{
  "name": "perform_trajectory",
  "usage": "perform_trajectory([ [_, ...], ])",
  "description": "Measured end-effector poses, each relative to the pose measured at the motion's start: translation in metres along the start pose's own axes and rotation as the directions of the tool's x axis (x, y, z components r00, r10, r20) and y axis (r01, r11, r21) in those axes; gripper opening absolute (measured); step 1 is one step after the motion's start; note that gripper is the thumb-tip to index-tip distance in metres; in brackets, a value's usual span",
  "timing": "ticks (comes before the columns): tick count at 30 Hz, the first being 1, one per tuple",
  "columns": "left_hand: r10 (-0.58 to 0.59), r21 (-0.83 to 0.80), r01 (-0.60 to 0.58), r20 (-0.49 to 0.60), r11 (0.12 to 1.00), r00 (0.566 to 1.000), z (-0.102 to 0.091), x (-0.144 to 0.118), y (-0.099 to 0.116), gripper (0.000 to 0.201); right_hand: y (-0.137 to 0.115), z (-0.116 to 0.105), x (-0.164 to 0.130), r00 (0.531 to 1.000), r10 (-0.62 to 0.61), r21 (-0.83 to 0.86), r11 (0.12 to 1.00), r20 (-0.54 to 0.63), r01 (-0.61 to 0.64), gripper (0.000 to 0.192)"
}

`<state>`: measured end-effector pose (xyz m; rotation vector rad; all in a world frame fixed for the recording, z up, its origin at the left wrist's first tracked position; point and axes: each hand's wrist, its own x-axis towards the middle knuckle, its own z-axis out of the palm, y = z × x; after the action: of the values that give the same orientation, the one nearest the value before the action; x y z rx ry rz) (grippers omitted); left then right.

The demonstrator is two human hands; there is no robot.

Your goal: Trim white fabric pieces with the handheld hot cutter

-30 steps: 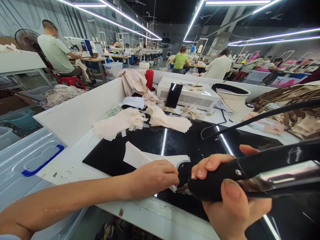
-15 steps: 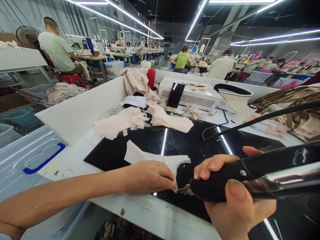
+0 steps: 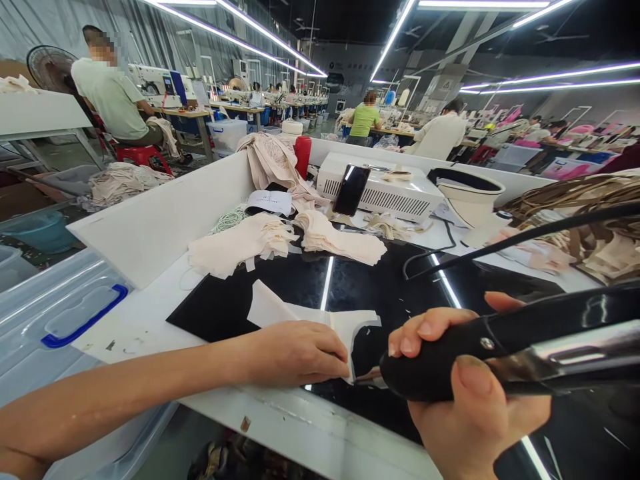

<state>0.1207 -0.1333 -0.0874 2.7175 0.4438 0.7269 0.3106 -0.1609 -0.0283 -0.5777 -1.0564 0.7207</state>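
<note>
My left hand (image 3: 295, 352) lies flat on a pale cut fabric piece (image 3: 280, 312), pinning its near edge to the glossy black work surface (image 3: 395, 293). My right hand (image 3: 465, 407) grips a black handheld tool (image 3: 500, 347) with a shiny metal body and a black cord (image 3: 525, 233) arching off to the right. The tool's small tip (image 3: 367, 379) touches the fabric's near edge just right of my left fingers.
Two stacks of cream fabric pieces (image 3: 240, 243) (image 3: 340, 241) lie behind the work. A white box with a phone (image 3: 351, 190) leaning on it, a red cylinder (image 3: 302, 157) and a white stand (image 3: 470, 193) sit farther back. A plastic bin with blue handle (image 3: 83, 323) is at left. Other people sew at distant tables.
My left hand slid slightly left along the fabric edge, and the tool's tip stayed at the edge with little movement. The view shifted a bit.
</note>
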Motion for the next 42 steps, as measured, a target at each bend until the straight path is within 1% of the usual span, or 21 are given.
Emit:
perform_trajectory([
  [7,0.009,-0.016,-0.01,-0.025,1.0,1.0,0.0021,-0.0034,-0.0021,0.019,-0.0004,0.0021,0.0024,0.999,0.021,0.02,1.0,-0.043,-0.02,0.051],
  [12,0.01,-0.013,-0.01,-0.028,1.0,1.0,0.0027,-0.0021,-0.0001,0.02,0.0012,-0.0004,0.0011,1.0,0.008,0.001,1.0,-0.014,-0.008,0.05],
  [25,0.006,-0.025,-0.006,-0.003,1.0,1.0,0.0001,-0.0009,0.0002,0.017,-0.0002,0.0019,0.0006,1.0,0.009,0.015,1.0,-0.027,-0.009,0.051],
  [42,-0.014,-0.062,0.014,0.009,0.998,1.0,-0.0012,-0.0006,-0.0019,0.018,0.0017,0.0023,0.0001,0.999,-0.034,-0.003,0.999,0.005,0.034,0.048],
])
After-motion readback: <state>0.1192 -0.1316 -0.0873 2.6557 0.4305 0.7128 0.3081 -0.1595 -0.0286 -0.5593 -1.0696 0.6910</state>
